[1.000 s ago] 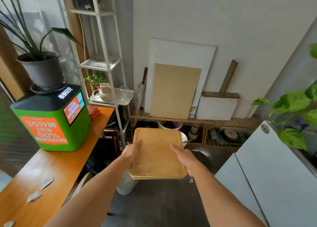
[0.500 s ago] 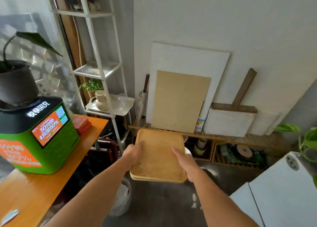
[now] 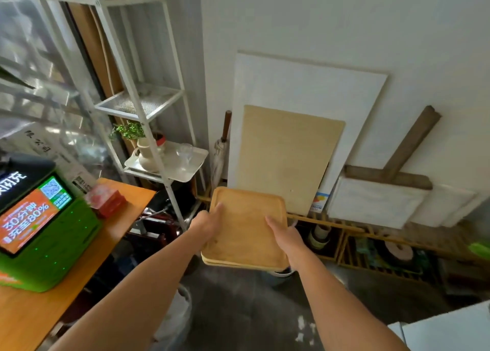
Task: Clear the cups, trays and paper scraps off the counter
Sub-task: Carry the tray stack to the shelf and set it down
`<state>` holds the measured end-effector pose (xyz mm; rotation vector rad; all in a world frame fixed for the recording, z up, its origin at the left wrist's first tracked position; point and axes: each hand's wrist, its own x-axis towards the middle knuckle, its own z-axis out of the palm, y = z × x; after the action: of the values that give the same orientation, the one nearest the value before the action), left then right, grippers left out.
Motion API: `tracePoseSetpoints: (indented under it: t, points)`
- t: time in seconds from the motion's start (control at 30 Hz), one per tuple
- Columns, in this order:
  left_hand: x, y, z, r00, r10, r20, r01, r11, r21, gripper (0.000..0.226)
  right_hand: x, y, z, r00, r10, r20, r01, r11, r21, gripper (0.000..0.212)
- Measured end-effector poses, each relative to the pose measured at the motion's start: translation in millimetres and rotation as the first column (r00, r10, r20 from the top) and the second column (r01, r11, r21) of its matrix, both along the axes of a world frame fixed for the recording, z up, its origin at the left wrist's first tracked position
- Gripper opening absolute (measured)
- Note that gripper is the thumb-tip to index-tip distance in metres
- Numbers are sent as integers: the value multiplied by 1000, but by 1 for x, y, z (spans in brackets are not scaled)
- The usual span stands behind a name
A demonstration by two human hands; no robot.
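Between counter and leaning boards, left hand and right hand gripping stacked trays, shelf rack ahead-left.

Green charging kiosk, white shelf rack

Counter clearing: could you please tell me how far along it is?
Done: the wooden trays are off the counter. In hand: the left hand and right hand grip the stack's sides above the floor; it is not yet set down. Left: the visible counter stretch holds a green charger and a red box; the rest is out of view.
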<state>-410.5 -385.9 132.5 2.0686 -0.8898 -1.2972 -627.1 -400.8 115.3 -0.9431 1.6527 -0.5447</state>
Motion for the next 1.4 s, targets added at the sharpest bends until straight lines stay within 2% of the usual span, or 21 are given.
tracePoseSetpoints:
  t: [0.23, 0.4, 0.53, 0.7, 0.83, 0.97, 1.07, 1.23, 1.4]
  points:
    - [32, -68, -14, 999, 39, -9, -38, 999, 10, 87, 31, -78, -7, 998, 58, -27, -58, 998, -18, 92]
    - [67, -128, -12, 999, 31, 17, -31, 1000, 1, 89, 64, -139, 2, 997, 50, -53, -51, 998, -20, 97]
    - [95, -177, 0, 999, 25, 31, -24, 1000, -19, 89, 94, -192, 17, 996, 63, -64, -66, 997, -46, 93]
    - [120, -222, 6, 997, 76, -10, -76, 995, -60, 77, 123, -242, 19, 996, 90, -28, -91, 995, -35, 91]
    - [134, -248, 4, 997, 74, -22, -75, 993, -93, 79, 138, -272, 20, 991, 122, -55, -124, 992, -32, 97]
    - [149, -280, 2, 992, 119, -39, -122, 988, -90, 85, 151, -312, 21, 990, 133, -55, -135, 990, -41, 100]
    - [162, -305, 4, 985, 170, 2, -170, 983, -71, 86, 168, -347, 24, 979, 192, -71, -196, 979, -54, 99]
    - [189, -360, 19, 965, 261, -12, -261, 958, -122, 85, 199, -418, 36, 959, 282, -32, -283, 954, -96, 95]
    - [221, -408, 47, 917, 398, -10, -393, 899, -194, 84, 236, -495, 66, 912, 408, -40, -406, 888, -215, 95]
